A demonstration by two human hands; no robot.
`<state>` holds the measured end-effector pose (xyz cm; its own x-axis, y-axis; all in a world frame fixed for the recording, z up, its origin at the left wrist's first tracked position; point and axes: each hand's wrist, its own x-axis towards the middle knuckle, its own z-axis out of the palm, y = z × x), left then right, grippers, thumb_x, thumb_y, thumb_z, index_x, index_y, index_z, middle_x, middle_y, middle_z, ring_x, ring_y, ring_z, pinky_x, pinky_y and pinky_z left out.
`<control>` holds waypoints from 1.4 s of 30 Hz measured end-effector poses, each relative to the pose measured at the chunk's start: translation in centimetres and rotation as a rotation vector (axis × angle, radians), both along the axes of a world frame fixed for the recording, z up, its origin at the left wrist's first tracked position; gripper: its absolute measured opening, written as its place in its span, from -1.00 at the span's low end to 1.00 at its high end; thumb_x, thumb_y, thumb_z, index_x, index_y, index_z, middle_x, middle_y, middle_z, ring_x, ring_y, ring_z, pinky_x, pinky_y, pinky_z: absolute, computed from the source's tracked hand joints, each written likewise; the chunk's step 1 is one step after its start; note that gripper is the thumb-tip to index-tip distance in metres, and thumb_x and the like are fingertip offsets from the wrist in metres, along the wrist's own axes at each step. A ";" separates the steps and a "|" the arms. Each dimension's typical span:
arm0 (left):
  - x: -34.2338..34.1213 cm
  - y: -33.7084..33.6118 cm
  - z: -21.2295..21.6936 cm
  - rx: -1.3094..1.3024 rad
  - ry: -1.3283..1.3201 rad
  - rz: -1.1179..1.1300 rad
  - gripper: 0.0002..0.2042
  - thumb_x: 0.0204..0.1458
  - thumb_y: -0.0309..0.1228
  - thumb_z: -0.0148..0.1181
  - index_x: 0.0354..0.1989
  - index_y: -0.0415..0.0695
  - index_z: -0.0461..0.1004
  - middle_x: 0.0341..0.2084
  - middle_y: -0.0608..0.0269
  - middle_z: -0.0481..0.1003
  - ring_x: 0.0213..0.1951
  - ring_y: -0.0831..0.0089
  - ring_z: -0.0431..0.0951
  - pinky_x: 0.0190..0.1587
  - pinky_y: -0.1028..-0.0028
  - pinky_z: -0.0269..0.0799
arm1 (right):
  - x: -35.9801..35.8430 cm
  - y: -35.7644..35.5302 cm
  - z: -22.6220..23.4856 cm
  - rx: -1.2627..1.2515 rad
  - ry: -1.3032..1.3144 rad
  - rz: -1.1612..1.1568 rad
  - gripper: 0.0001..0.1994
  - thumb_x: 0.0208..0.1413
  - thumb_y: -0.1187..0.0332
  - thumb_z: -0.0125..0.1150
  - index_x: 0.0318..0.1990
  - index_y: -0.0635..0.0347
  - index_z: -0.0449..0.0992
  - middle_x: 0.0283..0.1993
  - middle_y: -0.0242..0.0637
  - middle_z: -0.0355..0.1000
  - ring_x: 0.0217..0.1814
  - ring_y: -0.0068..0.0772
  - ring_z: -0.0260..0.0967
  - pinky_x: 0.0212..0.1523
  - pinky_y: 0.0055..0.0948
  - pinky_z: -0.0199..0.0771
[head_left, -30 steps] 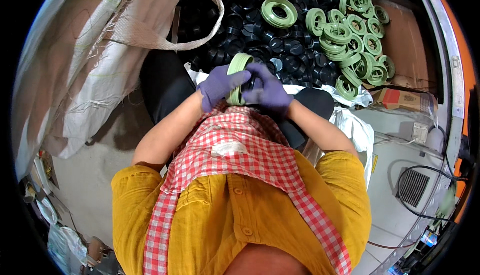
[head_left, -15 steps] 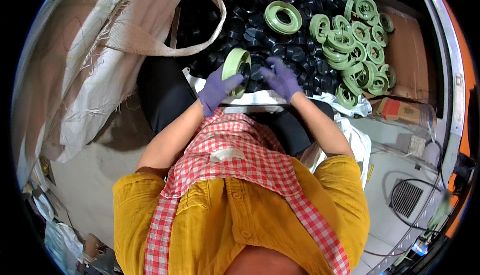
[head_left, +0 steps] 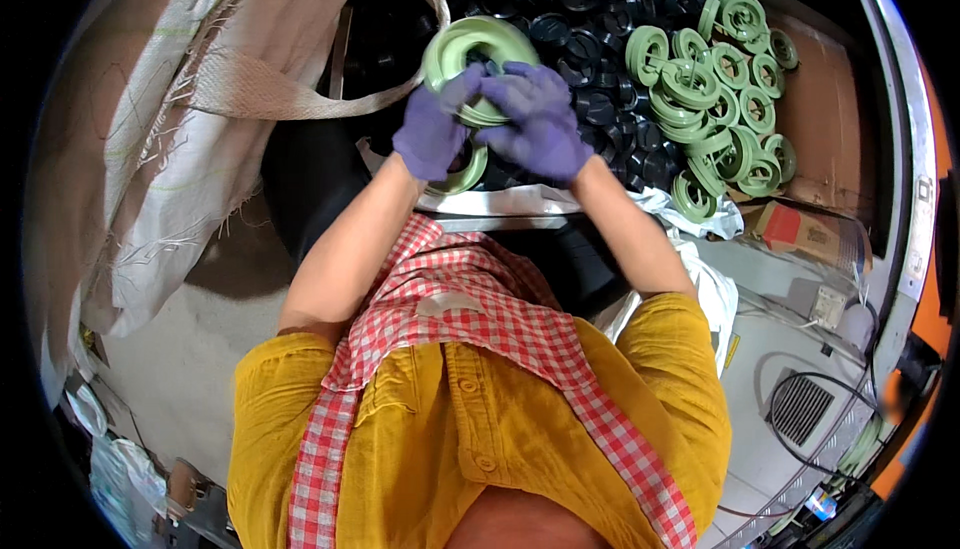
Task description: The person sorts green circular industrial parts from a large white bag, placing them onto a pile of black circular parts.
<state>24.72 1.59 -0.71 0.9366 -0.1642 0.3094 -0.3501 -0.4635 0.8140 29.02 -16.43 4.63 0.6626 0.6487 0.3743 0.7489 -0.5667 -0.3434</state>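
Note:
Both my hands wear purple gloves and meet over the black pile. A pale green plastic ring (head_left: 446,46) with a wide rim is tilted up between them. My left hand (head_left: 432,136) is closed on its lower left edge, thumb near the centre opening. At the right edge my right hand (head_left: 540,127) closes with bent, slightly blurred fingers that reach over the opening. Something dark shows in the opening, too hidden to make out. A second green ring (head_left: 467,175) lies below my hands, partly covered by them.
Black round screw caps (head_left: 600,109) fill the bin ahead. Several green rings (head_left: 735,149) are heaped on the right, beside a brown cardboard panel (head_left: 825,114). A white woven sack (head_left: 200,119) with a strap loop stands at left. A cable (head_left: 775,419) curls at lower right.
The green ring on the far part of the pile is gone from its spot. Both hands moved forward and together around a green ring; another ring now lies beneath them.

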 end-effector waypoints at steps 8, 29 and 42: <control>-3.7 2.1 3.5 -0.897 0.667 0.130 -0.85 0.07 -0.39 0.06 -0.31 -0.19 0.48 -0.38 0.29 0.49 -0.32 0.53 0.49 -0.16 0.55 0.38 | -4.2 -2.7 -12.5 -0.443 0.727 -0.657 -0.21 -0.21 -0.02 0.32 0.23 0.01 0.21 0.13 0.13 0.20 0.16 0.16 0.19 0.17 -0.19 0.24; -8.5 0.2 5.0 -0.743 0.843 -0.308 -0.66 0.01 -0.30 0.18 -0.07 -0.20 0.43 -0.25 0.25 0.50 -0.24 0.56 0.49 -0.16 0.51 0.43 | -10.5 -1.0 0.8 0.377 0.552 0.187 -0.74 -0.11 0.52 0.25 -0.21 0.21 0.41 -0.12 -0.25 0.34 -0.15 -0.23 0.37 -0.23 -0.38 0.41; -9.0 -0.8 2.4 -0.761 0.749 -0.128 -0.61 -0.06 -0.29 0.21 -0.07 -0.23 0.41 -0.30 0.27 0.49 -0.31 0.53 0.47 -0.23 0.54 0.42 | -11.4 -1.6 -0.1 0.158 0.766 -0.103 -0.13 -0.11 0.23 0.35 0.29 0.26 -0.07 0.21 0.04 0.17 0.11 -0.19 0.33 0.03 -0.38 0.40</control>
